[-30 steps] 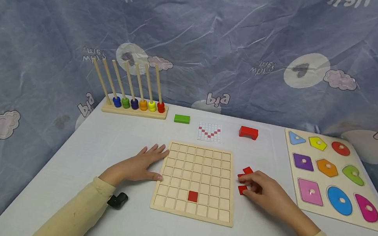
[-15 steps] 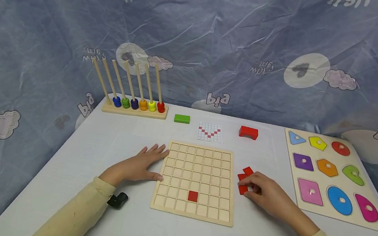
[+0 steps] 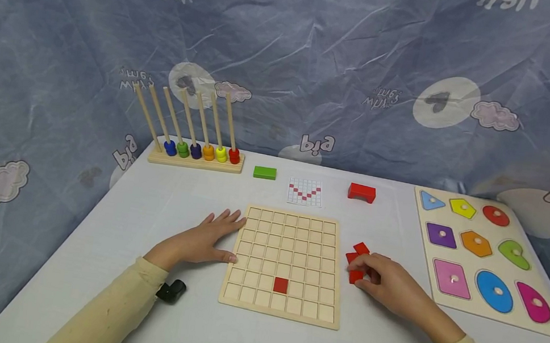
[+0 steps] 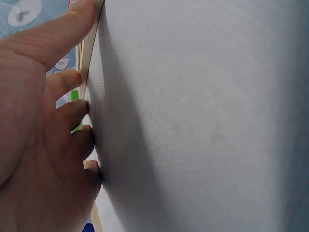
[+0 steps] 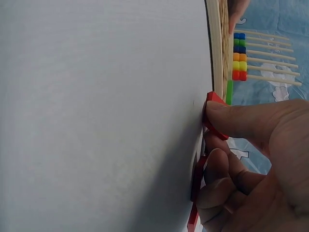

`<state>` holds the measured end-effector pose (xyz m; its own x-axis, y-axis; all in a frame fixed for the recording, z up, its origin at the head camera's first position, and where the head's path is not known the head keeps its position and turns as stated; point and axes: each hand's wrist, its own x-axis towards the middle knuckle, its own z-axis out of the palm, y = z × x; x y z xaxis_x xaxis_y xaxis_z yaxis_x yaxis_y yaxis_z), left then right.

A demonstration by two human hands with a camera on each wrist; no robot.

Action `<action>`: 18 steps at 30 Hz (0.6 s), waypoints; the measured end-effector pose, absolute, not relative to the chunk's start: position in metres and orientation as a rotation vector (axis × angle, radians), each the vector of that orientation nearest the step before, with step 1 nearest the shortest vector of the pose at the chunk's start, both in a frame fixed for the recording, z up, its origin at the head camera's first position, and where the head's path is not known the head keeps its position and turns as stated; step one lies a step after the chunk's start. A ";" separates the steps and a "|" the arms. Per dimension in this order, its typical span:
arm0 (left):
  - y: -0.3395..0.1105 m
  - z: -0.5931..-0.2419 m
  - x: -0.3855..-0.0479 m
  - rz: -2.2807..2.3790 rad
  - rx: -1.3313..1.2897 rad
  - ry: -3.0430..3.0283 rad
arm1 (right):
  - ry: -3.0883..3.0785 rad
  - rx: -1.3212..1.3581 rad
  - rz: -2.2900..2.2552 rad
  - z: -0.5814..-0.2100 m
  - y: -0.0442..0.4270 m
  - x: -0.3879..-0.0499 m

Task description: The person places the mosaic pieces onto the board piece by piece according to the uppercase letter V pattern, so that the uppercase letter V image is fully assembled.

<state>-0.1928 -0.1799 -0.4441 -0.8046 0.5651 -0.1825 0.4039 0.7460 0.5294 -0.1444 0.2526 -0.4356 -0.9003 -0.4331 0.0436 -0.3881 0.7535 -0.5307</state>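
A wooden grid board (image 3: 283,316) lies flat, with one red square tile (image 3: 280,285) set in a cell of its second row from the front. My left hand (image 3: 199,240) has its fingers spread on the white table, thumb and fingertips touching the board's left edge. To the board's right, my right hand (image 3: 390,281) pinches a red square tile (image 5: 216,116) between thumb and index finger, close to the table. More red tiles (image 3: 360,248) lie loosely around and beneath that hand, partly hidden by its fingers.
Along the back stand a peg abacus (image 3: 196,164) with coloured beads, a green block (image 3: 265,173), a pattern card (image 3: 305,192) showing a red V, and a red arch block (image 3: 362,193). A knobbed shape puzzle (image 3: 487,266) lies at right.
My right hand and the pinched tile have shifted slightly right and tilted, uncovering more of the red tiles beside them. My left hand and the board have stayed still.
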 end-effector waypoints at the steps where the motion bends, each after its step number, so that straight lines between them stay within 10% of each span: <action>1: -0.180 -0.444 -0.193 0.683 0.749 2.614 | 2.863 -0.678 -0.844 -0.436 0.253 -0.144; 18: -0.181 -0.446 -0.194 0.684 0.753 2.614 | 2.856 -0.688 -0.869 -0.435 0.252 -0.145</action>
<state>-0.1936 -0.1807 -0.4459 -0.8037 0.5668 -0.1811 0.4056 0.7445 0.5303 -0.1445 0.2517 -0.4354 -0.8961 -0.4406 0.0543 -0.3962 0.7386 -0.5455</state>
